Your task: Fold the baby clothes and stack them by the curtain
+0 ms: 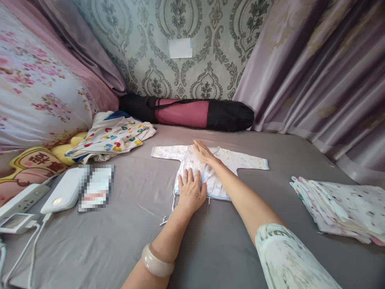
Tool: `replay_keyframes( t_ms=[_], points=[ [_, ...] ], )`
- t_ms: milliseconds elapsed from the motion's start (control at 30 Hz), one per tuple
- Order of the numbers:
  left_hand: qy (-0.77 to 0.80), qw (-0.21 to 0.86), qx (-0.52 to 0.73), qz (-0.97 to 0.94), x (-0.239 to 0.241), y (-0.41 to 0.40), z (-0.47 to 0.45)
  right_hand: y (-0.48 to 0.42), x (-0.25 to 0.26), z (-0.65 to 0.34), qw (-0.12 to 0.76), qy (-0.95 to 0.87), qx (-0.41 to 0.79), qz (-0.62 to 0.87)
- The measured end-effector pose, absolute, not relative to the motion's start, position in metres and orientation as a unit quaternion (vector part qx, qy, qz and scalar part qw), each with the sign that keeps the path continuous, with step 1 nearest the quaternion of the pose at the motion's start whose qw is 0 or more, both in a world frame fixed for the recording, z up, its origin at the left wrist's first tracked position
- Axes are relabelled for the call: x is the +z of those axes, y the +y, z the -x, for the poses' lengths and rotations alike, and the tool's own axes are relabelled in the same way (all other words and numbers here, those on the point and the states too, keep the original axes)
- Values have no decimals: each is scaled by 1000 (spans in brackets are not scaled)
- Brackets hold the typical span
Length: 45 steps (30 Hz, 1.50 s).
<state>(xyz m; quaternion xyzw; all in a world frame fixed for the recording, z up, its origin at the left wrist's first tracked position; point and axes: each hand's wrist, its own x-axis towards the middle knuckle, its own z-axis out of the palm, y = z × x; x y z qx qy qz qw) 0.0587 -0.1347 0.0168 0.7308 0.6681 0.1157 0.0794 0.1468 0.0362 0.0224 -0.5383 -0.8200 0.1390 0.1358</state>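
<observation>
A small white baby shirt (231,163) with pale blue trim lies spread on the grey sheet, its sleeves stretched out to both sides. My left hand (191,190) rests flat on the lower left front of the shirt, fingers apart. Higher up, near the neckline, my right hand (205,153) lies across the shirt with its fingers stretched out. Neither hand grips the cloth. A white tie string (173,200) trails from the shirt's left edge onto the sheet. Part of the shirt's front is hidden under my hands and right forearm.
Folded baby clothes (345,204) are stacked at the right. At the left lie a crumpled printed garment (116,136), a white power bank (66,188), a power strip (25,200) with cables, and a blurred packet (96,188). A black and pink rolled bag (182,113) lies along the wall.
</observation>
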Motion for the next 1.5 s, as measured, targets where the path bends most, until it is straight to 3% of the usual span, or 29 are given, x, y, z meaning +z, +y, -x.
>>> replay_keyframes(
  t_ms=[100,267,667,900,1133,1333,1500],
  points=[
    [655,48,143,-740,17,-136,-60,31,27,-175,180,-772,76,605],
    [604,42,156,-780,16,-137,-62,17,14,-210,107,-690,42,714],
    [621,75,122,-771,18,-138,-60,18,5,-210,66,-702,77,705],
    [671,-3,145,-727,15,-133,-50,-23,15,-190,58,-740,106,661],
    [687,61,62,-721,10,-130,-48,-45,3,-166,74,-743,85,659],
    [679,181,78,-708,29,-114,-29,-51,27,-197,131,-725,210,642],
    [656,115,94,-740,40,-113,-10,-88,29,-214,89,-778,158,601]
  ],
)
